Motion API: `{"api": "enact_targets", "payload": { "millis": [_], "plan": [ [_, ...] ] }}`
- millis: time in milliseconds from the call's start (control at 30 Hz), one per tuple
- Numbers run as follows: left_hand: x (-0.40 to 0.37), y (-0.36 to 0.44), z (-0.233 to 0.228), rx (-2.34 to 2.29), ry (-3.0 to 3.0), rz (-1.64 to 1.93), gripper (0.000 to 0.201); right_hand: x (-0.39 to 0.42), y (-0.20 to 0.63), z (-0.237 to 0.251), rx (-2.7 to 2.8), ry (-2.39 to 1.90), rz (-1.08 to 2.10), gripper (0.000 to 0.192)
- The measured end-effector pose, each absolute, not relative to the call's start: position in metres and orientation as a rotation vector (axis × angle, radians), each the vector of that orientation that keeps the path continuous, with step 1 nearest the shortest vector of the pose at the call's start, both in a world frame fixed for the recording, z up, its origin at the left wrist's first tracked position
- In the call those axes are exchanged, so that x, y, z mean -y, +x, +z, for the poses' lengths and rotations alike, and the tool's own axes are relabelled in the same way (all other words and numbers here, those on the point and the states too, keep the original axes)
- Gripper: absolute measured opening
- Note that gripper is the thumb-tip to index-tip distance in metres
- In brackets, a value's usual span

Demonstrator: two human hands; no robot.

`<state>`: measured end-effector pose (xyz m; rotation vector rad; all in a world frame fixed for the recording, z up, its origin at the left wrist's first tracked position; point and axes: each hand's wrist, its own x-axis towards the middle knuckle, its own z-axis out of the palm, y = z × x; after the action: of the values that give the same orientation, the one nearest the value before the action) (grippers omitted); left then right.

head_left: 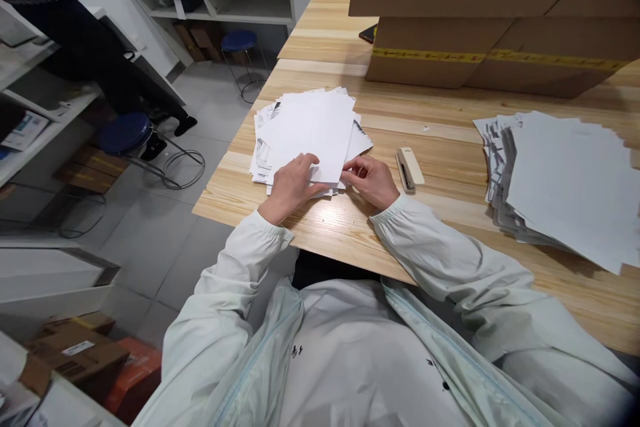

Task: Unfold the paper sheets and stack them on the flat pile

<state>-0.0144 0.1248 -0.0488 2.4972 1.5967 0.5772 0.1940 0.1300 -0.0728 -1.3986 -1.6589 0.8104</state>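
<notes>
A messy stack of paper sheets [263, 153] lies near the table's left corner, with a blank white sheet [315, 127] on top. My left hand [295, 187] rests on the sheet's near left part, thumb and forefinger apart. At the sheet's near right corner, my right hand [373, 180] has its fingers pinched together on the paper edge. How many sheets it pinches cannot be made out. Just right of that hand, a cream stapler [410, 169] lies on the table, touched by neither hand.
A second, thicker paper stack [575, 180] lies on the wooden table [440, 120] at the right. Large cardboard boxes [430, 47] stand at the back, a dark flat object [369, 33] beside them. At the left are blue stools [125, 133] and a standing person [95, 33].
</notes>
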Motion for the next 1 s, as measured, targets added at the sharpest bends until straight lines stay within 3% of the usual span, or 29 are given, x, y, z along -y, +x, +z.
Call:
{"api": "enact_targets", "payload": {
  "millis": [133, 233, 367, 500, 600, 700, 800, 1000],
  "plan": [
    [-0.129, -0.016, -0.051, -1.713, 2.349, 0.733, 0.005, -0.130, 0.191, -0.072, 1.599, -1.361, 0.839, 0.014],
    [-0.134, -0.020, -0.052, -1.888, 2.045, 0.985, 0.019, -0.131, 0.191, -0.075, 1.591, -1.348, 0.878, 0.015],
    [-0.136, -0.022, -0.052, -1.867, 1.830, 1.197, 0.008, -0.132, 0.192, -0.081, 1.603, -1.347, 0.903, 0.016],
    [-0.133, -0.021, -0.051, -1.861, 1.801, 1.294, 0.045, -0.134, 0.194, -0.081, 1.589, -1.341, 0.945, 0.019],
    [-0.132, -0.021, -0.052, -1.888, 1.819, 1.323, 0.053, -0.135, 0.195, -0.078, 1.597, -1.337, 1.004, 0.030],
    [-0.132, -0.021, -0.056, -1.922, 1.833, 1.347, 0.058, -0.137, 0.193, -0.077, 1.550, -1.357, 1.037, 0.035],
    [-0.133, -0.020, -0.057, -1.924, 1.874, 1.457, 0.059, -0.139, 0.186, -0.076, 1.482, -1.375, 1.003, 0.028],
    [-0.127, -0.032, -0.040, -2.022, 2.033, 1.731, 0.047, -0.133, 0.175, -0.058, 1.485, -1.349, 0.872, 0.020]
  ]
}}
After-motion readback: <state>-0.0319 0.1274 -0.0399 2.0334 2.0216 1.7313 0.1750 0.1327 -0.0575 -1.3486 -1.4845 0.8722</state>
